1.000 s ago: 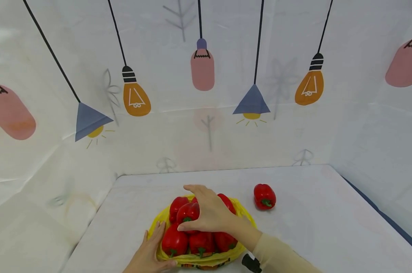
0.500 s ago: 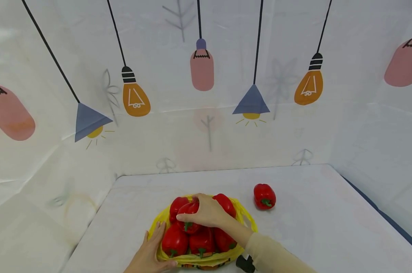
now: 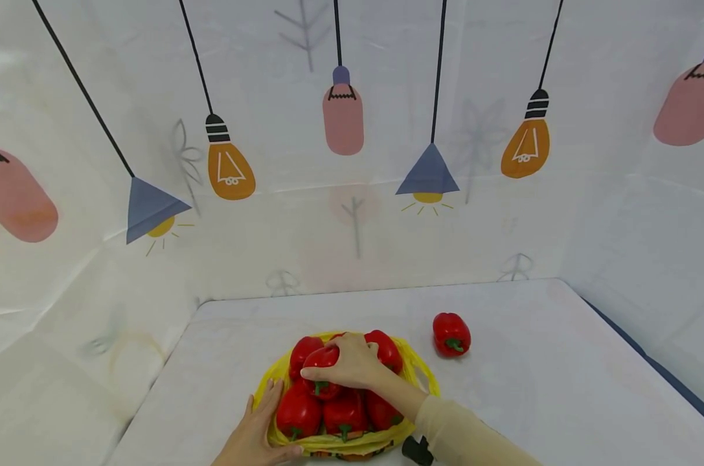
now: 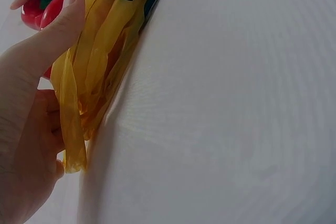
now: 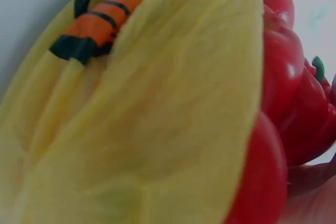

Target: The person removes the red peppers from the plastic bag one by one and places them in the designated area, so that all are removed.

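Red bell peppers with green stems fill a yellow plastic bag, its mouth spread around them. My right hand grips a bell pepper on top of the pile, thumb at its near left side. That pepper also shows at the upper left in the left wrist view. My left hand holds the bag's left side, thumb along the front and fingers up the side. In the left wrist view, bag folds lie between its thumb and bent lower fingers. The right wrist view is mostly yellow bag.
One loose red bell pepper lies on the white table, right of and behind the bag. Behind the table hangs a pale sheet printed with lamps and bulbs. A dark wrist device sits under the right sleeve.
My right hand has come down from above the pile and closed on the top bell pepper, which has shifted slightly toward me. My left hand stays at the bag's left side.
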### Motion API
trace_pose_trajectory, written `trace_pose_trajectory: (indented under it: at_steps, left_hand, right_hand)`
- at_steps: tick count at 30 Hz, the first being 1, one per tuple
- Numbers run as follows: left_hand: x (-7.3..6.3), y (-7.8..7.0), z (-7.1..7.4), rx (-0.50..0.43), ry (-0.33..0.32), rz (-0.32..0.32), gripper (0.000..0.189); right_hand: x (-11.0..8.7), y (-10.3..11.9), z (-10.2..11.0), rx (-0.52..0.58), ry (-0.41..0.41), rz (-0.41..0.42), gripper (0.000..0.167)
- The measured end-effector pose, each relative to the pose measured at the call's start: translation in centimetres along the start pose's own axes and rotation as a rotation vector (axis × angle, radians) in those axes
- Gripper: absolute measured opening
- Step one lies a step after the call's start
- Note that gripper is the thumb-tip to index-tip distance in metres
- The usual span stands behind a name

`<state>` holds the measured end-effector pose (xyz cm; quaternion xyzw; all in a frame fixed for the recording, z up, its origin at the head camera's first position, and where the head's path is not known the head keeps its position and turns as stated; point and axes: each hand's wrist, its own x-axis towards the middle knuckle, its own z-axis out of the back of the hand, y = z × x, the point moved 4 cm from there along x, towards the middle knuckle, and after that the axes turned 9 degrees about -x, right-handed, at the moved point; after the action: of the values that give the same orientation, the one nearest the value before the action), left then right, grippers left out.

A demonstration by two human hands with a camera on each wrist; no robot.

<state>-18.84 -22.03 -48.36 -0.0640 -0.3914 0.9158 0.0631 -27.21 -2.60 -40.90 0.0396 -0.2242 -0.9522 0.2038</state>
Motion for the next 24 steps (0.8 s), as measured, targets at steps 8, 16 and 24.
trace_pose_trajectory:
  at_steps: [8,16,24]
  left_hand:
    - [-0.1,0.1,0.1,-0.001,-0.001,-0.002,0.114]
    - [-0.2,0.0,0.0,-0.015,-0.002,0.009,0.114]
    - [0.0,0.0,0.0,0.002,0.000,0.021,0.114]
  right_hand:
    - [-0.3,0.1,-0.1,0.056,-0.049,-0.012,0.077]
    - [-1.1,0.2,0.1,0.111,-0.114,0.031,0.076]
    - [-2.4,0.7,2.3,0.166,-0.281,0.284,0.070]
